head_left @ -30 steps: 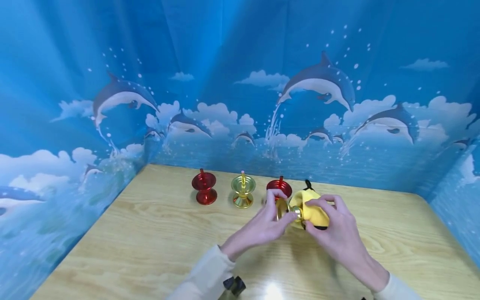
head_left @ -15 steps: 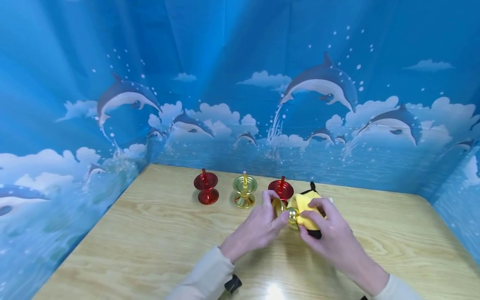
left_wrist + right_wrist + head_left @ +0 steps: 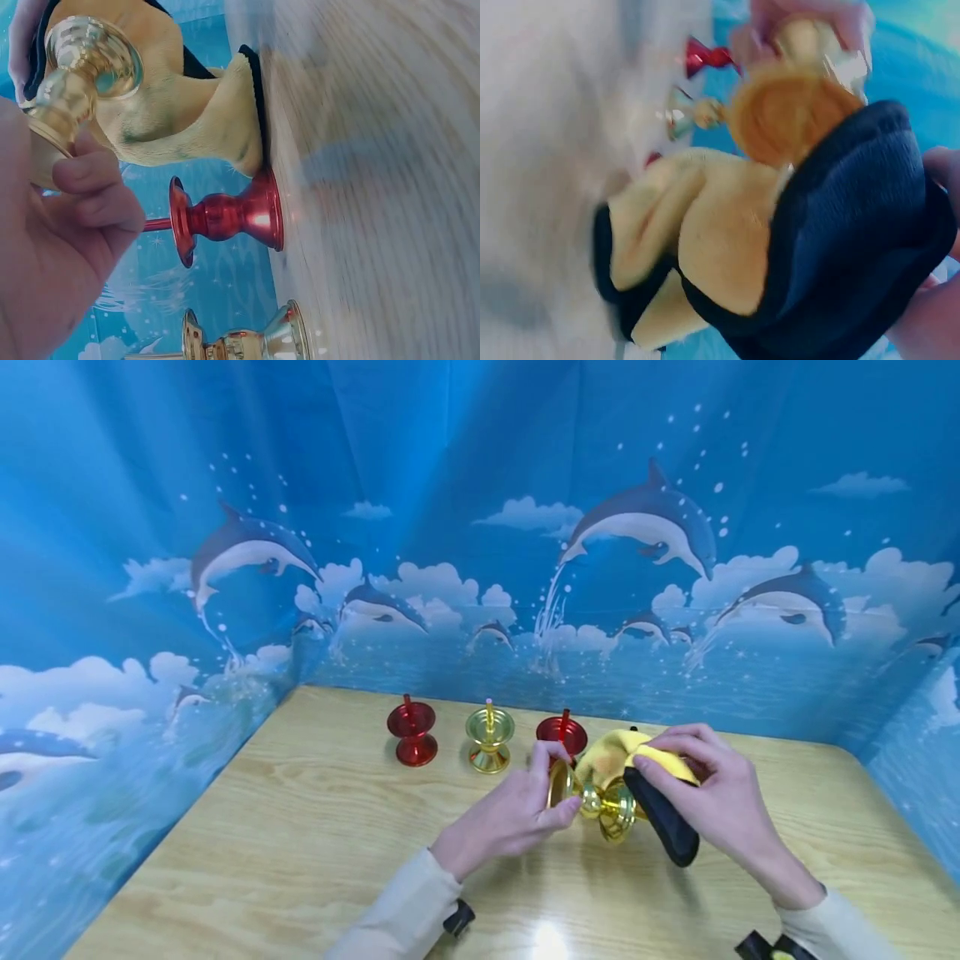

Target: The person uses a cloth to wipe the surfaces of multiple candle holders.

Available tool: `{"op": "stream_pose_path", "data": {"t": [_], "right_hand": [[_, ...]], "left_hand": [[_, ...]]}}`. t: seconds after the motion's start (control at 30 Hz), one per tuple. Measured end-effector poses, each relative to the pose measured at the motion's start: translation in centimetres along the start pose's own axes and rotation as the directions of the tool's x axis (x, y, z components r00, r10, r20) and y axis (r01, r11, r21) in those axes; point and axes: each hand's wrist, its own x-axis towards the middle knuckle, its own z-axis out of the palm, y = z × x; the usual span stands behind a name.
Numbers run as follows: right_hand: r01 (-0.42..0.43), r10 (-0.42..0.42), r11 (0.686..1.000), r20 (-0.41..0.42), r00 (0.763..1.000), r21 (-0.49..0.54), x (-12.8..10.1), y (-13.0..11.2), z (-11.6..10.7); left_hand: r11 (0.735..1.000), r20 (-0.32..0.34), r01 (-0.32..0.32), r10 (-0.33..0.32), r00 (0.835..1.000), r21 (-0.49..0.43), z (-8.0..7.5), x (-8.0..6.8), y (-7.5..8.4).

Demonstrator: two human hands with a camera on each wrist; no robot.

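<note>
My left hand [image 3: 536,802] pinches a gold candlestick holder [image 3: 596,797] by its cup end and keeps it sideways above the table; the same holder [image 3: 79,79] shows in the left wrist view. My right hand [image 3: 705,785] grips a yellow cloth with a black edge [image 3: 645,768] against the holder's base. The right wrist view is blurred and shows the cloth [image 3: 780,240] draped under the holder's round foot [image 3: 791,112].
Three holders stand in a row near the back of the wooden table [image 3: 300,843]: a red one [image 3: 411,735], a gold one [image 3: 489,741] and a second red one [image 3: 561,735] just behind my left hand. A blue dolphin backdrop [image 3: 450,527] walls three sides.
The right hand has drawn the cloth off the holder's stem and up to the right, baring the base and stem. The left hand keeps its pinch and has hardly moved.
</note>
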Motion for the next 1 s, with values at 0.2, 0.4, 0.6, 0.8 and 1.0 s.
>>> {"op": "stream_pose_path", "data": {"t": [0.2, 0.4, 0.6, 0.8, 1.0], "right_hand": [[-0.080, 0.080, 0.997, 0.006, 0.997, 0.017, 1.7, 1.5, -3.0], [0.060, -0.059, 0.998, -0.089, 0.994, 0.011, 2.5, 2.0, -4.8], [0.095, -0.103, 0.992, 0.103, 0.989, 0.079, 1.7, 0.6, -4.6], [0.128, -0.142, 0.990, 0.318, 0.938, 0.062, 0.7, -0.7, -2.4], [0.086, -0.108, 0.994, 0.457, 0.883, 0.068, -0.2, -0.5, -1.1]], "left_hand": [[0.997, 0.042, -0.070, 0.068, 0.997, 0.041, -0.4, -0.1, 0.4], [0.987, 0.080, -0.157, 0.153, 0.985, 0.046, -0.3, 0.0, 0.6], [0.981, 0.087, -0.178, 0.171, 0.981, 0.074, 0.3, 0.2, 0.8], [0.980, 0.048, -0.151, 0.146, 0.988, 0.129, 0.6, 0.3, 1.3], [0.976, 0.063, -0.155, 0.147, 0.987, 0.152, 0.8, 0.3, 1.4]]}}
